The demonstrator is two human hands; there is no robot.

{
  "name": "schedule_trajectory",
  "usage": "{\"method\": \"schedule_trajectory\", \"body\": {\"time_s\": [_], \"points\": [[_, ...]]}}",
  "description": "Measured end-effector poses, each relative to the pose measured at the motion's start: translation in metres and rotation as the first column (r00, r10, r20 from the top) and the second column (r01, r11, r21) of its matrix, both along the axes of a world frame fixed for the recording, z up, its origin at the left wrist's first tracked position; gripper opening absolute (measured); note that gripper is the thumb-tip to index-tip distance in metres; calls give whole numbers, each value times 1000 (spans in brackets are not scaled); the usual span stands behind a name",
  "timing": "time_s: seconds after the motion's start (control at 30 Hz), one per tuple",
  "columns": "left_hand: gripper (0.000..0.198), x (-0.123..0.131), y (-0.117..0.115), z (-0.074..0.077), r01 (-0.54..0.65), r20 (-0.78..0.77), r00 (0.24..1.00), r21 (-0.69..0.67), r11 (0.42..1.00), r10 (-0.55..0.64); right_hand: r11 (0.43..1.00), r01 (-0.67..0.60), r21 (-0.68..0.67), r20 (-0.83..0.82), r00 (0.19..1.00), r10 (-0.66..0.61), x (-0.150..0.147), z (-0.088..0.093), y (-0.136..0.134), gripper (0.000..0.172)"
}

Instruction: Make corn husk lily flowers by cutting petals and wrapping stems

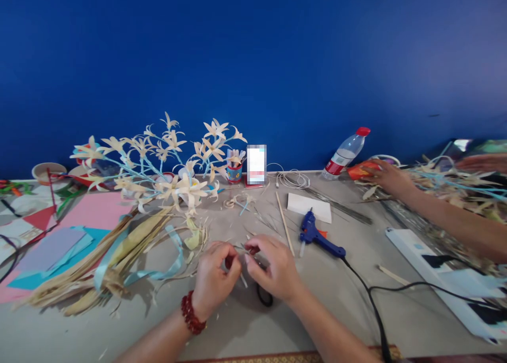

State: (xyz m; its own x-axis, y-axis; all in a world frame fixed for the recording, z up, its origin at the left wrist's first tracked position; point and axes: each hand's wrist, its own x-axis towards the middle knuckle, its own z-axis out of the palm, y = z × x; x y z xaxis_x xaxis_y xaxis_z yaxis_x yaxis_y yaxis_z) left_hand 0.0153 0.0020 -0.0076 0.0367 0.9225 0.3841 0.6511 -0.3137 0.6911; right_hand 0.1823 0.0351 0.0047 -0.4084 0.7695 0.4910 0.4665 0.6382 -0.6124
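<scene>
My left hand (217, 273), with a red bead bracelet (193, 314) at the wrist, is closed in a pinch near the table's middle. Close beside it, my right hand (275, 265) also has its thumb and fingers drawn together. A thin strand shows between the fingertips, too small to name. Below the right palm a black loop (264, 295) shows, like a scissor handle; whether it is held I cannot tell. A short pale strip (244, 281) sticks out under the left fingers. A blue glue gun (317, 236) lies to the right.
Pale husk flowers on blue stems (158, 162) stand at the back left. Dried husks (106, 268) and coloured paper (59, 252) lie left. A phone (256, 165), a bottle (343, 157) and a power strip (431, 278) are around. Another person's hand (388, 178) holds an orange-red container (360, 169).
</scene>
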Motion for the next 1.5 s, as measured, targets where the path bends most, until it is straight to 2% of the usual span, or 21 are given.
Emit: {"method": "schedule_trajectory", "body": {"time_s": [0.13, 0.2, 0.3, 0.37, 0.47, 0.53, 0.77, 0.83, 0.93, 1.03, 1.1, 1.17, 1.23, 1.27, 1.3, 1.37, 1.4, 1.43, 1.5], "points": [[16, 1, -1, 1, 12, -12, 1000, -9, 1000, -13, 1000, -18, 1, 87, 996, 18, -7, -1, -2, 7], [15, 1, 0, 0, 9, -11, 1000, -17, 1000, -9, 999, 24, 26, 94, 995, -26, -2, -2, 1, 9], [15, 0, 1, 0, -9, 10, 1000, -26, 1000, 9, 992, 110, 69, 17, 994, -112, 7, -1, 6, 8], [15, 0, 1, 0, -19, 24, 1000, -30, 999, 20, 994, 93, 55, -3, 996, -93, 8, 0, 5, 8], [16, 1, 1, 0, -21, 32, 999, -26, 999, 21, 1000, 12, -9, 72, 997, -11, 1, 1, 1, 14], [18, 1, 1, -1, -19, 29, 999, -13, 1000, 19, 1000, 4, -26, 108, 994, -1, -3, -1, -1, 5], [17, -2, 2, -2, -42, 22, 999, -1, 999, 42, 986, 156, 56, 23, 987, -158, 10, -2, 7, 8], [16, -2, 2, -1, -46, 15, 999, 11, 999, 45, 990, 130, 56, 9, 991, -131, 10, 0, 5, 7], [15, -1, 1, 0, -37, -20, 999, 26, 999, 37, 999, 35, 34, 78, 996, -38, 3, 2, 0, 11], [16, -2, 1, 0, -41, -47, 998, 41, 998, 43, 997, 52, 65, 118, 991, -60, 1, 1, 0, 5], [16, -3, 2, 0, -52, -46, 997, 60, 997, 55, 989, 120, 90, 71, 989, -127, 6, 0, 3, 8], [13, -4, 3, 0, -47, -26, 998, 121, 992, 50, 984, 170, 60, -27, 985, -169, 11, 0, 6, 7], [11, -6, 3, -2, -16, -4, 1000, 222, 975, 17, 990, 98, -102, -167, 979, -114, 12, -1, 7, 10], [13, -6, 3, -3, 1, 2, 1000, 272, 962, -2, 973, -10, -230, -262, 964, -52, 10, -2, 6, 13], [15, -7, 3, -4, 13, 6, 1000, 313, 950, -16, 920, -155, -359, -374, 927, 10, 7, -3, 5, 17], [21, -9, 3, -7, 21, 15, 999, 373, 927, -28, 728, -433, -531, -592, 805, 47, 0, -4, 1, 22], [24, -9, 2, -8, 21, 23, 999, 396, 918, -33, 636, -529, -562, -668, 744, 28, -4, -5, -1, 24], [26, -10, 2, -9, 25, 31, 999, 415, 909, -42, 569, -591, -572, -719, 695, 0, -6, -6, -2, 25], [30, -10, 2, -9, 44, 43, 997, 440, 897, -70, 493, -655, -573, -768, 639, -43, -9, -7, -4, 28]]}}
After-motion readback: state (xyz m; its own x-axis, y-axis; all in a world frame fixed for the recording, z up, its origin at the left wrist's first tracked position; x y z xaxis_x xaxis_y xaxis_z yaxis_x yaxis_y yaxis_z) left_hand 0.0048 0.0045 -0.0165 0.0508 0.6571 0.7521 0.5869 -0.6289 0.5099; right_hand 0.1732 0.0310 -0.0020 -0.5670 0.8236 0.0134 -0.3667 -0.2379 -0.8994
